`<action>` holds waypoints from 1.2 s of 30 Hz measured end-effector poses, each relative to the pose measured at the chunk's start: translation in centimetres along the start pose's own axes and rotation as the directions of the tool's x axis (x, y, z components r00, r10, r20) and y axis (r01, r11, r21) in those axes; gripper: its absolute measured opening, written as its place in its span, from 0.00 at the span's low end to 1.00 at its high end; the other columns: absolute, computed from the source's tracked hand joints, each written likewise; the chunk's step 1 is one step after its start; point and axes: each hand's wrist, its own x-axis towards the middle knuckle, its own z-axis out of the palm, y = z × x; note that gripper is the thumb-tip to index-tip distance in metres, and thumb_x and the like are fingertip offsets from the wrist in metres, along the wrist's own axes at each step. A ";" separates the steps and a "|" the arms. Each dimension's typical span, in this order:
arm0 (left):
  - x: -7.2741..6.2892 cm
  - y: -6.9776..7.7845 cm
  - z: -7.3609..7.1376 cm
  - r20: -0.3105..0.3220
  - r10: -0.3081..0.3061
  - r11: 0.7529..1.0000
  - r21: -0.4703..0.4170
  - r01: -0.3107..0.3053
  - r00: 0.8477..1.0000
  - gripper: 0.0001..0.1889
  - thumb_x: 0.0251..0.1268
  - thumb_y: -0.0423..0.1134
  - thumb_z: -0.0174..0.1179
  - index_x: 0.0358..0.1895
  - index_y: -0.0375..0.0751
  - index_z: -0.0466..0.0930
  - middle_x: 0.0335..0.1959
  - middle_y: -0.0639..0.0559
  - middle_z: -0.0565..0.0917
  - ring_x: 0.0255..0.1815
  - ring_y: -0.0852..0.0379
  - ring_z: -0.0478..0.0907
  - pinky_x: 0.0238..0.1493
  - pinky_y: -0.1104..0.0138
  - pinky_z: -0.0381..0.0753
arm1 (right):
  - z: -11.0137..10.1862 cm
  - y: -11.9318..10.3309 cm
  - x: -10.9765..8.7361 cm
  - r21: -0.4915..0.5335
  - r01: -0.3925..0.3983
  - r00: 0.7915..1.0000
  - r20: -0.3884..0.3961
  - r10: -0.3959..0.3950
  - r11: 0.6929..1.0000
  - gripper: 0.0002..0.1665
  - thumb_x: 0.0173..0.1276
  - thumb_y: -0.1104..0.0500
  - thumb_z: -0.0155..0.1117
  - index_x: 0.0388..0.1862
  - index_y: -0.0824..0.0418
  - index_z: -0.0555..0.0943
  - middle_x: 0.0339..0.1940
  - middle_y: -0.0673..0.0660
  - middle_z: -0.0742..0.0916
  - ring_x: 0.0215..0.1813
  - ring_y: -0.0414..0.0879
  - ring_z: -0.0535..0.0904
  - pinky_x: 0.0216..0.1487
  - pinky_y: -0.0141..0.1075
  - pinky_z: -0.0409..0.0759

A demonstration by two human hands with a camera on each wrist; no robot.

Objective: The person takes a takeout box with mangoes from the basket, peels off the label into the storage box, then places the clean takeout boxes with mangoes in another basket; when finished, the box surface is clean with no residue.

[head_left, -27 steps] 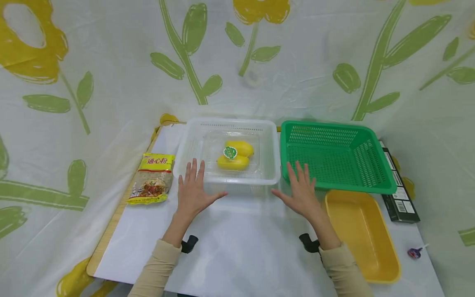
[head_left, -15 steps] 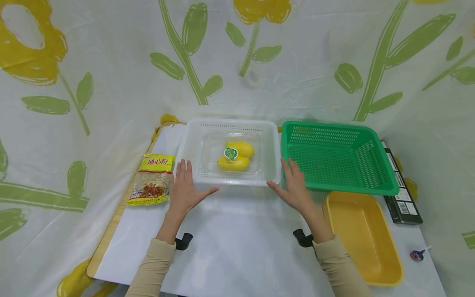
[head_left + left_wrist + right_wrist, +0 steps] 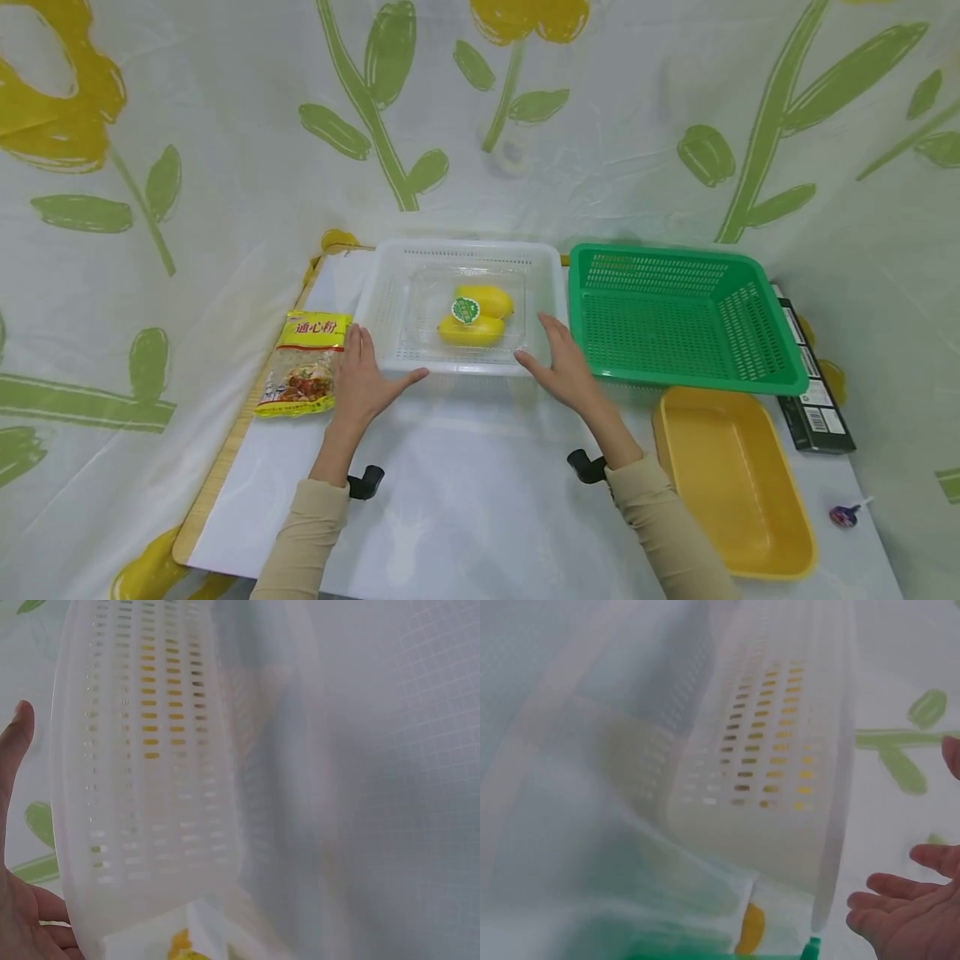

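Note:
A white perforated basket [image 3: 382, 333] stands at the back of the table. Inside it lies a clear plastic box [image 3: 423, 312] with two yellow fruits [image 3: 480, 330] and a green round sticker. My left hand [image 3: 363, 379], fingers straight and thumb spread, is at the basket's front left corner, beside a bag of macaroni [image 3: 303, 367]. My right hand [image 3: 566, 371] is at the front right corner, thumb apart from the fingers. Both wrist views show the basket's side wall with spread fingers near its rim; whether they touch it, I cannot tell.
Right of the white basket stands a green perforated basket [image 3: 652, 333]. In front of it are a yellow tub [image 3: 731, 483], a black box [image 3: 813, 400] and a wrapped lollipop [image 3: 843, 516]. A floral curtain [image 3: 600, 167] hangs behind the table [image 3: 465, 517].
My right hand has moved left, from beside the green basket to the white basket's front right corner. My left hand has shifted left toward the macaroni bag. The baskets stay in place.

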 end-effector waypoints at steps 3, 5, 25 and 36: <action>0.2 -0.1 0.0 -0.015 -0.008 1.000 -0.026 0.008 1.000 0.68 0.43 0.71 0.65 0.75 0.27 0.38 0.79 0.35 0.38 0.80 0.40 0.36 0.75 0.39 0.40 | 0.5 -0.1 0.5 0.014 -0.008 1.000 0.019 0.008 1.000 0.47 0.68 0.43 0.59 0.76 0.64 0.54 0.76 0.65 0.62 0.77 0.61 0.56 0.73 0.59 0.57; 0.2 -0.3 0.0 -0.018 -0.013 0.999 -0.032 0.012 1.000 0.68 0.43 0.71 0.66 0.75 0.26 0.38 0.78 0.34 0.38 0.79 0.39 0.35 0.75 0.40 0.41 | 0.7 -0.2 0.8 0.040 -0.027 0.999 0.036 0.026 0.999 0.46 0.68 0.43 0.59 0.76 0.64 0.54 0.76 0.66 0.62 0.77 0.62 0.55 0.73 0.60 0.56; 0.5 -0.3 -0.1 0.016 -0.050 0.998 -0.048 0.051 0.999 0.70 0.42 0.69 0.68 0.74 0.25 0.36 0.78 0.31 0.38 0.79 0.36 0.36 0.76 0.41 0.42 | 3.5 0.7 6.8 0.190 -0.345 0.938 0.080 0.336 0.919 0.46 0.71 0.48 0.53 0.77 0.68 0.46 0.78 0.67 0.55 0.79 0.60 0.50 0.78 0.52 0.51; 0.6 -0.3 -0.2 0.004 -0.062 0.998 -0.028 0.062 0.998 0.69 0.41 0.68 0.69 0.75 0.26 0.37 0.78 0.32 0.39 0.78 0.35 0.39 0.74 0.40 0.46 | 4.3 1.3 8.1 0.400 -0.497 0.868 0.226 0.443 0.770 0.42 0.75 0.50 0.49 0.80 0.52 0.43 0.80 0.61 0.54 0.73 0.60 0.63 0.60 0.49 0.78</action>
